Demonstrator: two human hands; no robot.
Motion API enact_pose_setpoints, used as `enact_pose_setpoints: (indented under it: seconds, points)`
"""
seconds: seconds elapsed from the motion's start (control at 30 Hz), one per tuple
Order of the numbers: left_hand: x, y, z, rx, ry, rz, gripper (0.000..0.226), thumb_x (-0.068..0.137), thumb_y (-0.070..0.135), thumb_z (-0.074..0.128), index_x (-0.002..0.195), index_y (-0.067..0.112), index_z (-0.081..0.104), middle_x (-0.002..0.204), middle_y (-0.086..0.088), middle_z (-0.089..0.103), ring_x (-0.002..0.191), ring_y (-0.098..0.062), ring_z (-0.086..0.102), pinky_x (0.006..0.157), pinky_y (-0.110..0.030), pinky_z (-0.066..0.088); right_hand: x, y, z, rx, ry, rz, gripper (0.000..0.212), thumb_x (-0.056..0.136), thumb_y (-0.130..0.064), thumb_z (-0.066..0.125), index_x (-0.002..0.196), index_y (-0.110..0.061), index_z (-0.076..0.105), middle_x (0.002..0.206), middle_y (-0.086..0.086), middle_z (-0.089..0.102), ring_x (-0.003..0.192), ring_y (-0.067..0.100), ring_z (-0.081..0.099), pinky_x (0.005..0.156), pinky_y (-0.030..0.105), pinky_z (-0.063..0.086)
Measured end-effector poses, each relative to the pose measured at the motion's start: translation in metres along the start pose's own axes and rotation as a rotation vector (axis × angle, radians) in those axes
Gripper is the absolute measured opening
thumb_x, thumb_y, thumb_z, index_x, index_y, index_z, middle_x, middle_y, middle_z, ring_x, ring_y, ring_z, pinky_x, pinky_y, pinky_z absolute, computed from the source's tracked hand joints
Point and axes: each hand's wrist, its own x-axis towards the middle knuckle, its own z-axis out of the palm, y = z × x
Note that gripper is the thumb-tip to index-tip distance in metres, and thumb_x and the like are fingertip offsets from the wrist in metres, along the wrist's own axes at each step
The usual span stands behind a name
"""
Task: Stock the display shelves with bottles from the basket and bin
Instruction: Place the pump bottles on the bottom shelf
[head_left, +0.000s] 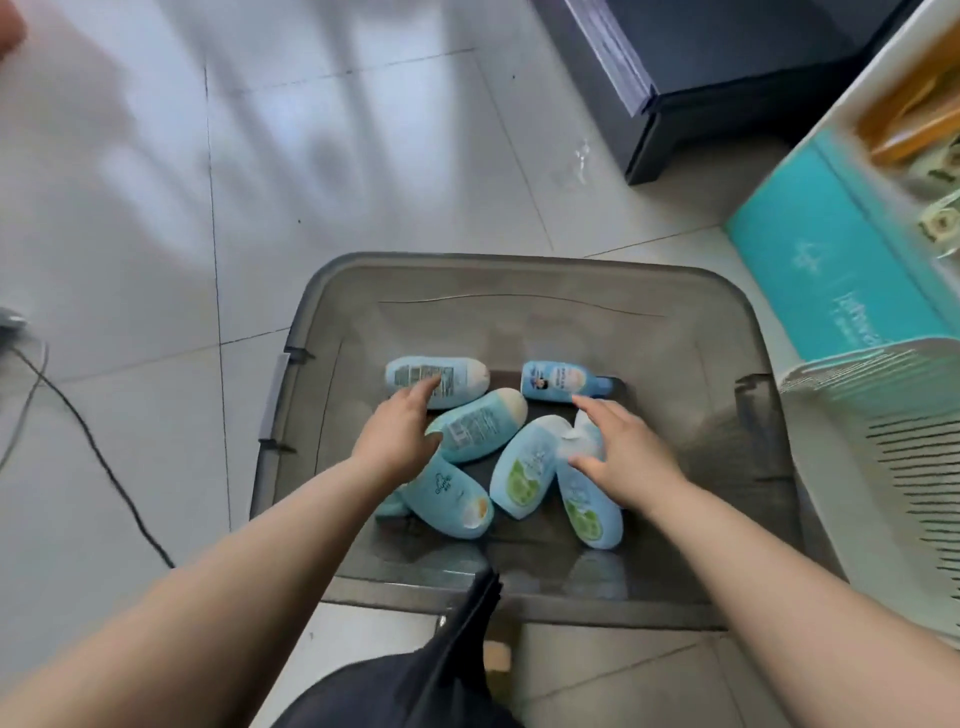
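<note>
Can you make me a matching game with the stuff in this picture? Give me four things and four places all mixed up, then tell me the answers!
Things
1. left hand
2. small light-blue plastic bottle with a dark blue cap
3. white slatted plastic basket
4. thin black cable

Places
A. on the tiled floor, left of the grey see-through plastic bin
B. lying at the bin's far right
C. outside the bin, on its right
D. reaching over a light-blue bottle with a pale cap

Pairs: 1-D, 2-B, 3-C, 4-A
</note>
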Motion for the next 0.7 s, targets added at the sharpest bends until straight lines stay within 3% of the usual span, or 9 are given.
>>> enact_pose_setpoints:
  seconds: [0.23, 0.4, 0.5, 0.63, 0.7]
  points:
    - [0.014, -0.029, 0.036, 0.024, -0.087, -0.157, 0.062, 0.088, 0.021, 0.059, 0.143, 0.017, 0.030, 0.139, -0.014, 0.043, 0.120, -0.032, 0.047, 0.093, -0.039, 0.041, 0.040, 0.014, 0.048, -0.126, -0.126, 0.149, 0.070, 0.088, -0.035, 0.060, 0.148, -0.025, 0.026, 0.142, 0.010, 0.036, 0.128, 0.031, 0.038, 0.103, 0.038, 0.036]
    - [0.021, -0.034, 0.052, 0.025, -0.224, -0.328, 0.061, 0.077, 0.035, 0.073, 0.123, 0.009, 0.044, 0.123, -0.017, 0.052, 0.109, -0.032, 0.052, 0.088, -0.037, 0.044, 0.047, 0.024, 0.055, -0.067, -0.170, 0.248, 0.059, 0.087, -0.032, 0.061, 0.140, -0.024, 0.036, 0.132, 0.012, 0.048, 0.119, 0.032, 0.048, 0.093, 0.036, 0.042]
    - [0.027, -0.031, 0.050, -0.008, -0.284, -0.410, 0.062, 0.069, 0.046, 0.078, 0.113, 0.011, 0.052, 0.113, -0.009, 0.059, 0.101, -0.026, 0.055, 0.080, -0.031, 0.046, 0.044, 0.026, 0.049, 0.032, -0.123, 0.257, 0.061, 0.084, -0.028, 0.065, 0.139, -0.022, 0.039, 0.136, 0.007, 0.050, 0.123, 0.028, 0.048, 0.093, 0.033, 0.040]
    - [0.024, -0.009, 0.053, -0.226, -0.312, -0.367, 0.063, 0.073, 0.029, 0.079, 0.123, 0.011, 0.045, 0.114, -0.006, 0.055, 0.107, -0.025, 0.055, 0.089, -0.033, 0.047, 0.031, 0.027, 0.025, 0.225, 0.006, 0.260, 0.057, 0.078, -0.024, 0.072, 0.130, -0.021, 0.050, 0.131, 0.005, 0.056, 0.118, 0.026, 0.052, 0.097, 0.034, 0.042]
    - [0.017, 0.005, 0.050, -0.262, -0.287, -0.267, 0.054, 0.073, 0.025, 0.078, 0.115, 0.014, 0.047, 0.108, -0.005, 0.058, 0.100, -0.024, 0.058, 0.086, -0.036, 0.051, 0.020, 0.028, 0.007, 0.337, 0.076, 0.246, 0.054, 0.075, -0.019, 0.074, 0.125, -0.020, 0.055, 0.124, 0.004, 0.059, 0.111, 0.022, 0.055, 0.093, 0.034, 0.045]
